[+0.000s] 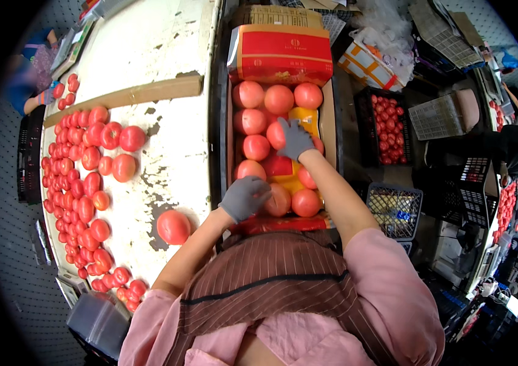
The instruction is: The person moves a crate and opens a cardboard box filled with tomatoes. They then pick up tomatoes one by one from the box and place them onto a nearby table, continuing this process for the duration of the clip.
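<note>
A cardboard box (pixel 327 98) with a red and gold printed flap (pixel 286 50) stands before me, holding several large tomatoes (pixel 279 99) around its inner edges. My right hand (pixel 296 139), in a grey glove, has its fingers on a tomato (pixel 276 135) near the middle of the box. My left hand (pixel 246 197), also gloved in grey, lies over the near left corner, close to a tomato (pixel 250 169); whether it holds anything is hidden. Yellow and red printed material (pixel 293 183) shows between the tomatoes. One large tomato (pixel 173 227) sits on the white table to the left.
Many tomatoes (pixel 86 209) are spread on the worn white table (pixel 181 137), behind a cardboard strip (pixel 149 91). At right stand a black crate of tomatoes (pixel 363 132) and a grey plastic basket (pixel 394 188). Other people work at far left (pixel 30 78) and far right.
</note>
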Demonstrator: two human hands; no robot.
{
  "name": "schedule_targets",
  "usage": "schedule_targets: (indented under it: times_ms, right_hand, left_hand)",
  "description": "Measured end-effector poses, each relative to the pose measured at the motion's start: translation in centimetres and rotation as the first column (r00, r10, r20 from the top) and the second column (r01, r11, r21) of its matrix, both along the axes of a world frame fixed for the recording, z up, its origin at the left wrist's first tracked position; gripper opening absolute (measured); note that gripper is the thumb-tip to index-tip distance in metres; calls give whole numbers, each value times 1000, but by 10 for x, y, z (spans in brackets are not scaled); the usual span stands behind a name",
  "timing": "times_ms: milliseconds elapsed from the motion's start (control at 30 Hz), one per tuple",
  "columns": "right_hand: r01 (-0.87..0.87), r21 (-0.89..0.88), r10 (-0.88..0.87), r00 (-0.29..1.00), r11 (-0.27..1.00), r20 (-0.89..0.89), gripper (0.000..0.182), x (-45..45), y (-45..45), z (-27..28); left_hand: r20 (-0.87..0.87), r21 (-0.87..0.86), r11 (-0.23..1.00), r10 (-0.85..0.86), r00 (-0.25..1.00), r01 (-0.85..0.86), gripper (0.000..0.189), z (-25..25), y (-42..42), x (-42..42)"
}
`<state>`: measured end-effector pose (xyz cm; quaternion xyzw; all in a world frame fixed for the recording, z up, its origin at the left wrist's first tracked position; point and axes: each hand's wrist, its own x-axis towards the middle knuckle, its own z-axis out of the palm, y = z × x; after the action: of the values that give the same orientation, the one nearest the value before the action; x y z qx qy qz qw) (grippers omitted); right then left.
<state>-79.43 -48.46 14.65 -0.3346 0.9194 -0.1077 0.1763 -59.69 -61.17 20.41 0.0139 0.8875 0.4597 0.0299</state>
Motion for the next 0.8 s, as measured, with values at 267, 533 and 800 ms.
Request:
schedule_targets:
  times_ms: [267, 533, 800]
  right_hand:
    - [-19, -79, 5, 985, 997, -171, 76, 1, 1, -31]
    - [5, -134, -21, 993, 991, -119, 92, 0, 4, -25]
    - [-2, -26, -2, 987, 1000, -160, 91, 5, -7, -19]
  left_hand:
    - [-129, -612, 720, 317, 940, -327, 64, -18, -58, -167]
    - [17, -890, 391, 545, 838, -236, 59, -64, -50, -248]
    - [36, -613, 722, 430, 902, -320, 80, -10, -82, -224]
